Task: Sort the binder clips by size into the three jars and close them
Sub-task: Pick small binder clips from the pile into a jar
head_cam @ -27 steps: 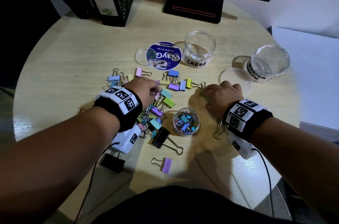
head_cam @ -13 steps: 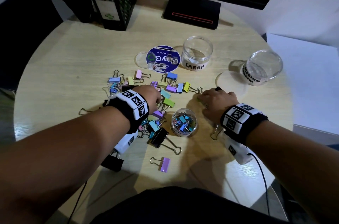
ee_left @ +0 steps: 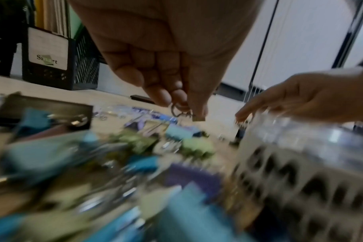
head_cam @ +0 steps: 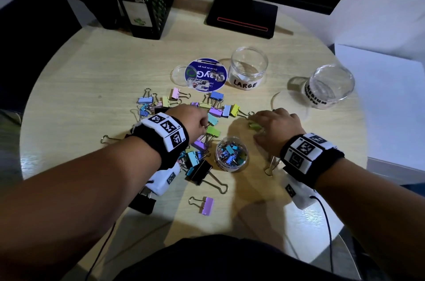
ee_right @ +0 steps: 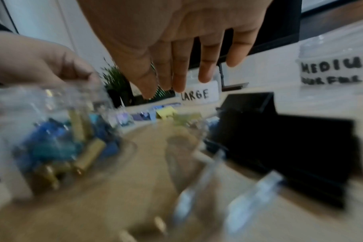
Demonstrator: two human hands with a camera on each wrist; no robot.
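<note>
Colourful binder clips (head_cam: 207,115) of mixed sizes lie scattered mid-table. In front of them stands the open small jar (head_cam: 231,156) (ee_left: 300,163), holding several small clips. The jar marked LARGE (head_cam: 249,69) and the jar marked MEDIUM (head_cam: 328,87) stand open farther back. My left hand (head_cam: 195,119) (ee_left: 184,108) hovers over the pile and pinches a small clip (ee_left: 194,117) by its wire handles. My right hand (head_cam: 273,124) (ee_right: 176,78) reaches with straight fingers over a green clip (head_cam: 254,125), right of the pile. Contact with it is hidden.
A clear lid (head_cam: 180,74) and a blue printed disc (head_cam: 205,74) lie left of the LARGE jar; another clear lid (head_cam: 287,105) lies before the MEDIUM jar. Large black clips (head_cam: 201,171) lie close to me. A mesh file holder (head_cam: 147,4) and monitor base (head_cam: 241,18) stand behind.
My left hand has drifted right over the pile, toward the small jar. The right hand has barely moved.
</note>
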